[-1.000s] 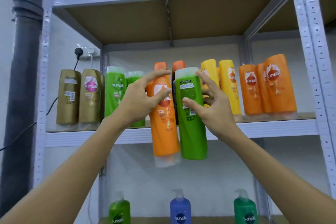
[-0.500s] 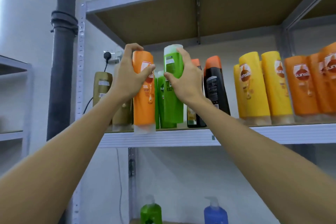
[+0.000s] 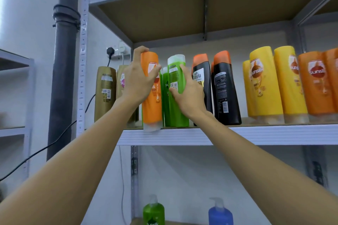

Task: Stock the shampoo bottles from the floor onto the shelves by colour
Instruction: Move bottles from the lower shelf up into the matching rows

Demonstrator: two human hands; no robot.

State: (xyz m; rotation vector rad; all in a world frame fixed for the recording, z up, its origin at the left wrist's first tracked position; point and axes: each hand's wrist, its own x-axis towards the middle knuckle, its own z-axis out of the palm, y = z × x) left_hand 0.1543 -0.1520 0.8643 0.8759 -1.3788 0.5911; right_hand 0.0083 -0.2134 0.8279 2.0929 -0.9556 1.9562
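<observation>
Taking the green bottle [image 3: 176, 95] as the landmark: far to its left, past the grey shelf post, a dark drainpipe [image 3: 63, 86] runs up the wall. Nearer, still left of it, two gold bottles [image 3: 105, 93] stand at the shelf's end. Just left of the green bottle the left hand [image 3: 138, 83] wraps its fingers around an orange bottle [image 3: 151, 93], fingertips hooked over the top, thumb across the label. That bottle's clear cap overhangs the front lip of the shelf [image 3: 256, 134], so it is not seated here.

The green bottle itself stands on the shelf, touching other green ones behind it. The right hand [image 3: 189, 95] curls around its right side, thumb on the barcode label; whether it grips firmly or only steadies is hard to tell, since motion blur softens the fingers.

Right of the green bottle come two black bottles with orange tops [image 3: 225, 89], then yellow bottles [image 3: 265, 86], then orange bottles [image 3: 319, 84] at the frame's edge.

To finish this step well, the right hand should push the green bottle back flush with its group and check it stands square before letting go. The orange one likely belongs far right of the green, carried clear of the black tops.
</observation>
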